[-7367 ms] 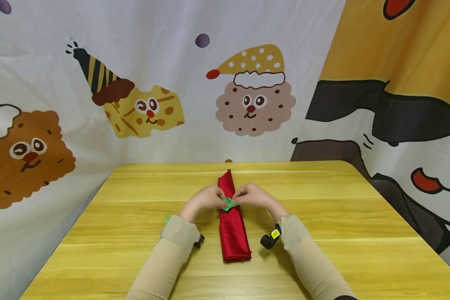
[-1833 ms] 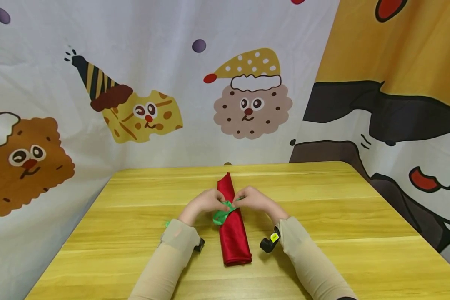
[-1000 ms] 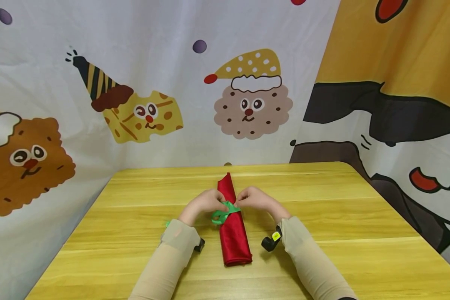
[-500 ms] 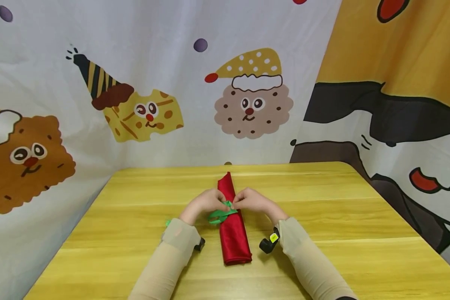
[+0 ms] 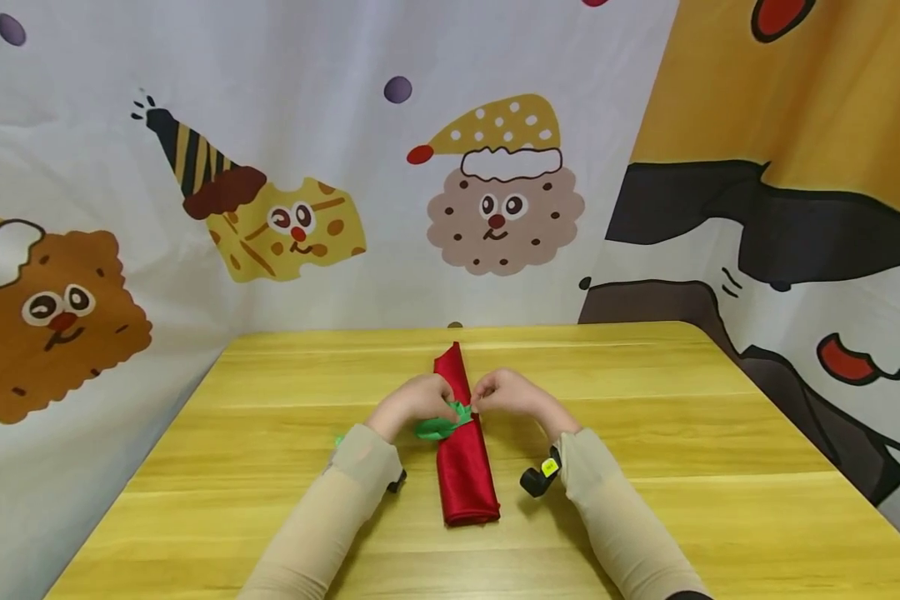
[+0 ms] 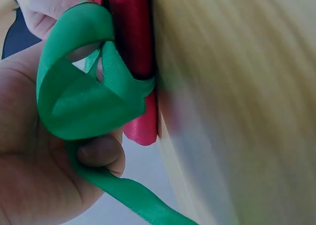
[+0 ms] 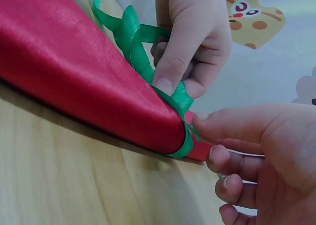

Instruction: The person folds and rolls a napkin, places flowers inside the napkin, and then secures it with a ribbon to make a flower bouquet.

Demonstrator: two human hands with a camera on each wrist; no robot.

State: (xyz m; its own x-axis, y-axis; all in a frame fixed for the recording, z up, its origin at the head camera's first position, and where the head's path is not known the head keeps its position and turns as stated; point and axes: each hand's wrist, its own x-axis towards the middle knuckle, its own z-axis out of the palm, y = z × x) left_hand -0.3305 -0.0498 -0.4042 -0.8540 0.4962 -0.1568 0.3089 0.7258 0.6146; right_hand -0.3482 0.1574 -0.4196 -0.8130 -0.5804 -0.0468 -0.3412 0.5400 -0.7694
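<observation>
A long, folded red satin cloth (image 5: 467, 483) lies lengthwise on the table, with a green ribbon (image 5: 435, 430) around its upper half. My left hand (image 5: 420, 397) pinches the ribbon from the left, its thumb pressing it over the cloth in the right wrist view. A wide loop of the ribbon (image 6: 84, 119) stands out beside the left palm, and a tail trails past a curled fingertip. From the right, my right hand (image 5: 512, 392) pinches the ribbon at the knot between thumb and index finger; the index is mostly hidden behind the thumb. Its other fingers are loosely curled.
The wooden table (image 5: 630, 383) reaches back to a cartoon-printed curtain (image 5: 375, 167). A bit of green (image 5: 338, 440) shows beside the left sleeve. A black wrist camera (image 5: 537, 478) sits inside the right cuff.
Since the oldest frame, a ribbon loop has come out on the left side of the cloth. In the last half second my right hand has shifted slightly right, away from the left.
</observation>
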